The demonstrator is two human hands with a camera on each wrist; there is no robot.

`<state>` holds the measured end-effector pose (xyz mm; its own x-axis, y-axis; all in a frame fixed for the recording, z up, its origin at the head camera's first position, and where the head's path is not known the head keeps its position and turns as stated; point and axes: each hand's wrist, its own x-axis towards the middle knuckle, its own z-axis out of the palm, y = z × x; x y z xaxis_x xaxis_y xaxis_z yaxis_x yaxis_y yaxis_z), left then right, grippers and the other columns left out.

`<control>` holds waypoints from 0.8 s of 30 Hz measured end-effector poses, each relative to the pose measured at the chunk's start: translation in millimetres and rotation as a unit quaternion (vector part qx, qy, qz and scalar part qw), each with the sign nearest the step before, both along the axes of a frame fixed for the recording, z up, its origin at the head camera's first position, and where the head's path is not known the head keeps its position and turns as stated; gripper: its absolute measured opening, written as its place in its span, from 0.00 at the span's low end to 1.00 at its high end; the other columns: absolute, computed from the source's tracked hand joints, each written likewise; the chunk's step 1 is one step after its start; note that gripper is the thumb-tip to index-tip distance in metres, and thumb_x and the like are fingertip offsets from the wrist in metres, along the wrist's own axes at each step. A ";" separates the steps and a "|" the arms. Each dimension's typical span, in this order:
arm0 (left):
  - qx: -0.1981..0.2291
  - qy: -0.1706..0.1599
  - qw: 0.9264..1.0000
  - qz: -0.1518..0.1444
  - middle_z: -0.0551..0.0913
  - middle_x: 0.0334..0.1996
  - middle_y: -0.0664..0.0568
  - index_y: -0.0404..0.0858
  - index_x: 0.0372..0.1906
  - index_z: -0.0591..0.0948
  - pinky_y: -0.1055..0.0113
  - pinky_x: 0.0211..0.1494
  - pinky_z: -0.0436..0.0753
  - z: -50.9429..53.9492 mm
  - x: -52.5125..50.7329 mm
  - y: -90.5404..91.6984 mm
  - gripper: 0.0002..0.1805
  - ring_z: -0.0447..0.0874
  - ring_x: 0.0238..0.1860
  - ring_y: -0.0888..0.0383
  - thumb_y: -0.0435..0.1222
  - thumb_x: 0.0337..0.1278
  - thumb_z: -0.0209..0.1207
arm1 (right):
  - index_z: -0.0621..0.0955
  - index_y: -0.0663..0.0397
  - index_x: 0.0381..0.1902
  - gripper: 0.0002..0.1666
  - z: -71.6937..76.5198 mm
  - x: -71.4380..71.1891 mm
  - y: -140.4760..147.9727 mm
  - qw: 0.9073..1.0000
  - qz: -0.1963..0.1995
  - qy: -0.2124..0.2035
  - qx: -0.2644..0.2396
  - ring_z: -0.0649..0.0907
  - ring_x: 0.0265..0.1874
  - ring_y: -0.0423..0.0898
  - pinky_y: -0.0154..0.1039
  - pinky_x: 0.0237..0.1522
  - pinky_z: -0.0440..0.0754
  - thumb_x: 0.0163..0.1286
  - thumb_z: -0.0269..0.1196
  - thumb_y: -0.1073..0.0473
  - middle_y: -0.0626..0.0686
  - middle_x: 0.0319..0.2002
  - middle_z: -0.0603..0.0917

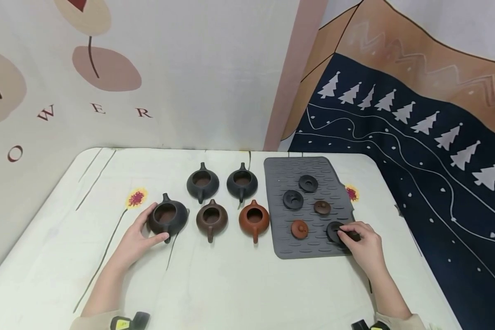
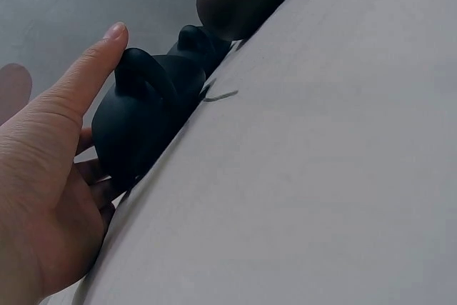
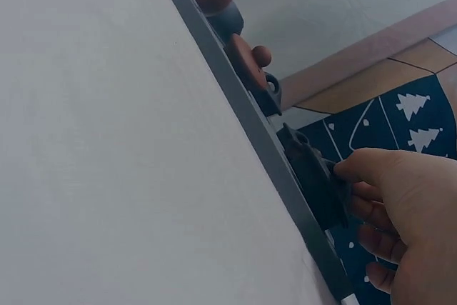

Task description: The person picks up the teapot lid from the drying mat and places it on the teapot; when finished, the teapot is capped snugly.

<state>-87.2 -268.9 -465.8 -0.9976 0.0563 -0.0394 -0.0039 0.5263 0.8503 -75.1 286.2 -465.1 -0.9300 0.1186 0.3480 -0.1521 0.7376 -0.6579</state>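
Note:
A black clay teapot (image 1: 178, 222) without a lid stands on the cloth at the left. My left hand (image 1: 133, 241) holds it from its left side. In the left wrist view, the thumb lies by the loop handle (image 2: 151, 69) and the fingers reach behind the body. Over on the grey mat (image 1: 282, 172), my right hand (image 1: 366, 246) pinches a black round lid (image 1: 332, 232) near the front right corner. The right wrist view shows thumb and fingertips at this lid's (image 3: 314, 183) top, its edge close to the mat.
Two black teapots (image 1: 202, 182) stand at the back. A brown teapot (image 1: 211, 229) and an orange-red teapot (image 1: 254, 227) stand before them. Also on the mat lie two black lids (image 1: 293, 200), a brown lid (image 1: 322, 207) and an orange-red lid (image 1: 299, 229). Patterned cloth hangs behind.

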 end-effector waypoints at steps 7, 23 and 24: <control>-0.004 -0.002 1.000 0.001 0.51 0.73 0.38 0.42 0.76 0.50 0.34 0.65 0.48 1.6 0.3 1.6 0.53 0.43 0.72 0.36 0.41 0.50 0.70 | 0.87 0.59 0.31 0.07 5.2 -0.1 -3.1 1.000 0.006 0.006 0.005 0.74 0.37 0.39 0.21 0.38 0.71 0.53 0.72 0.71 0.51 0.32 0.84; -0.004 -0.003 1.000 0.000 0.51 0.73 0.39 0.43 0.76 0.51 0.33 0.65 0.48 0.8 1.0 0.5 0.53 0.43 0.72 0.36 0.42 0.50 0.70 | 0.87 0.57 0.31 0.07 26.4 -1.3 -19.1 0.999 0.041 0.016 0.001 0.74 0.36 0.39 0.25 0.33 0.71 0.53 0.72 0.71 0.49 0.33 0.84; -0.006 -0.004 1.000 0.000 0.51 0.73 0.39 0.43 0.76 0.50 0.33 0.65 0.49 0.7 0.8 0.5 0.53 0.43 0.72 0.36 0.42 0.50 0.70 | 0.87 0.57 0.30 0.07 28.0 -1.4 -20.9 0.999 0.044 0.018 0.003 0.74 0.36 0.39 0.26 0.32 0.71 0.52 0.72 0.71 0.49 0.33 0.84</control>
